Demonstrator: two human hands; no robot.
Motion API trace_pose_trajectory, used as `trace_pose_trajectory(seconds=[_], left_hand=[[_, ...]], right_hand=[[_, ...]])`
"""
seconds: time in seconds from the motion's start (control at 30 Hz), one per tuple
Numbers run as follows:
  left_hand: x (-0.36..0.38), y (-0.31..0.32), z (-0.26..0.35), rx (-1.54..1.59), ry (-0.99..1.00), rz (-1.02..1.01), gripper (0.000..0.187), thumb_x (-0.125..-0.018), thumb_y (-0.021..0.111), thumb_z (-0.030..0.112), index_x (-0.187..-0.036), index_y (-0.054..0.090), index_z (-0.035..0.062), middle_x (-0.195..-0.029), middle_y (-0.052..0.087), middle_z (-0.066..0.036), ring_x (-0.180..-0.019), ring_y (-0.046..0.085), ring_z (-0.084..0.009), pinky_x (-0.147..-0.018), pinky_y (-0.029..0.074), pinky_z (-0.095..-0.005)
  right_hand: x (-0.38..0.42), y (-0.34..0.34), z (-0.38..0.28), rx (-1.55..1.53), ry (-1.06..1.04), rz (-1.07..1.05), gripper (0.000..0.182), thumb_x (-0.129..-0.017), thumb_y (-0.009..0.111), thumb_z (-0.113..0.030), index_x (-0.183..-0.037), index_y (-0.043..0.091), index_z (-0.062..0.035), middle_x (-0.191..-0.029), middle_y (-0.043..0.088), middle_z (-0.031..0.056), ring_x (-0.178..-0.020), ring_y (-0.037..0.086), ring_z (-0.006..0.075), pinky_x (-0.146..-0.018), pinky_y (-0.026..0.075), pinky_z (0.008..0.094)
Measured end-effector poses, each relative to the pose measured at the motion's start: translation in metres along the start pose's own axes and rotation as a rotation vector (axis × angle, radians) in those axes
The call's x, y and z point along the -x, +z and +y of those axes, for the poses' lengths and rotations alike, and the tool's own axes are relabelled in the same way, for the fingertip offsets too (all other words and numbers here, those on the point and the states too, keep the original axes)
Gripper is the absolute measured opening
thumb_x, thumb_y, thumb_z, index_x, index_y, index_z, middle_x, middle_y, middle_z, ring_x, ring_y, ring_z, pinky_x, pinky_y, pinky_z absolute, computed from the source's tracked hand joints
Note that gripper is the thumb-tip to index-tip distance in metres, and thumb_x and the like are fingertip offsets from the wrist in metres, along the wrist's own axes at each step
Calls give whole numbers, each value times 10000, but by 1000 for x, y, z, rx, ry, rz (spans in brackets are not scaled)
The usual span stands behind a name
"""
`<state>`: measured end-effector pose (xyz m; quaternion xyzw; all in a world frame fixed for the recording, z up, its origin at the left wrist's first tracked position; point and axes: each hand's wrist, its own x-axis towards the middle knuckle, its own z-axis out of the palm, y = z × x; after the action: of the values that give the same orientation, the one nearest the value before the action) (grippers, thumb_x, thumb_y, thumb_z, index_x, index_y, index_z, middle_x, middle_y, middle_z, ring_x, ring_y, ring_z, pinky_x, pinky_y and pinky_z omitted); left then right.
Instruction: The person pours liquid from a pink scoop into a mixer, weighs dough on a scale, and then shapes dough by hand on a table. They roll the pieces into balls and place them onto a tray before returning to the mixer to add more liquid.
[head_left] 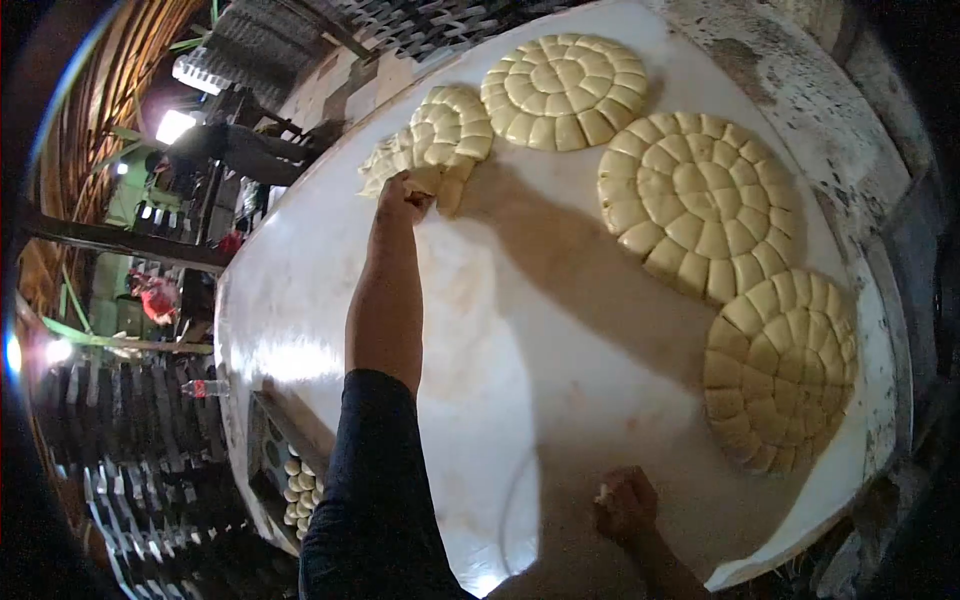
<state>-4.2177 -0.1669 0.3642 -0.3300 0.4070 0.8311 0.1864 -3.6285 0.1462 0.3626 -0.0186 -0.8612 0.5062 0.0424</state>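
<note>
My left hand (405, 196) reaches to the broken lower edge of a dough round (455, 125) at the back left. Its fingers are closed on a dough piece (424, 181) at that edge; the fingertips are partly hidden. Near the front of the table, my right hand (628, 505) is closed, and a small pale bit of dough (603, 493) shows at its fingers. More pale yellow dough rounds, scored into rings of small pieces, lie along the right side: one at the back (565, 92), one in the middle (700, 200) and one nearer (782, 372).
The white table top (460, 400) carries the dough. At its left edge, a dark tray (262, 450) holds several small dough balls (300, 490). A plastic bottle (205, 388) lies beyond that edge. Another person (240, 150) bends at the far left.
</note>
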Motion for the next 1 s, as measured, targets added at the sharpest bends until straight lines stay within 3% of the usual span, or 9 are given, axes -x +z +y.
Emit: trace_pose_trajectory(seconds=[0.13,0.2,0.27,0.63,0.7,0.8,0.83,0.87,1.0], left_hand=[[13,-56,-42,-311,443,-67,351,-874,592,379,-849,593,29,-720,597,-108,-550,593,-209,-436,478,-324],[83,-61,-85,-1265,546,438,491,-884,542,488,-861,625,5,-791,650,-171,-694,660,-268,-552,520,-401],[148,-61,-142,-1384,772,777,559,-889,500,532,-875,642,-9,-882,663,-227,-813,658,-363,-700,514,-454],[436,-206,-335,-839,775,270,348,-930,518,324,-1043,491,-4,-901,580,-188,-813,568,-376,-766,471,-458],[502,-242,-352,-723,1167,31,310,-941,514,272,-1128,428,41,-885,518,-92,-812,541,-250,-754,495,-401],[489,-363,-402,-524,993,-74,291,-943,500,219,-1156,361,76,-954,446,-27,-844,486,-141,-708,499,-313],[477,-390,-400,182,644,-15,265,-919,512,189,-1110,345,110,-975,379,-15,-801,439,-102,-654,449,-248],[483,-434,-403,-216,919,-132,271,-889,521,162,-1067,316,148,-961,353,-2,-751,410,-92,-604,403,-235],[589,-451,-332,39,757,25,284,-869,563,193,-1071,368,155,-1010,393,-24,-905,429,-148,-810,404,-292]], right_hand=[[-30,9,-13,90,-280,148,209,-911,516,-251,-925,537,-44,-804,522,127,-710,545,262,-616,478,405],[-41,6,-23,225,-321,148,199,-902,518,-232,-945,526,-38,-855,516,147,-781,539,278,-681,470,425],[-47,11,-18,448,-415,187,207,-892,515,-205,-994,532,-25,-895,506,169,-860,506,323,-807,426,454],[20,22,-59,-380,111,530,348,-964,496,-343,-1088,530,-20,-929,530,97,-820,548,189,-726,484,335],[54,39,-36,-493,130,437,372,-945,530,-362,-1102,493,-27,-932,546,81,-792,557,166,-680,490,307],[122,71,-48,-565,165,413,299,-950,537,-347,-1043,468,-71,-944,506,57,-800,540,148,-655,504,298],[138,85,-52,-529,65,345,313,-945,536,-362,-995,487,-57,-899,508,49,-792,538,138,-642,490,298],[149,94,-65,-511,91,327,313,-945,536,-362,-995,487,-57,-899,508,49,-792,538,138,-642,490,298],[170,79,-114,-145,121,11,326,-883,574,-386,-885,509,-67,-876,528,57,-813,509,187,-725,435,335]])
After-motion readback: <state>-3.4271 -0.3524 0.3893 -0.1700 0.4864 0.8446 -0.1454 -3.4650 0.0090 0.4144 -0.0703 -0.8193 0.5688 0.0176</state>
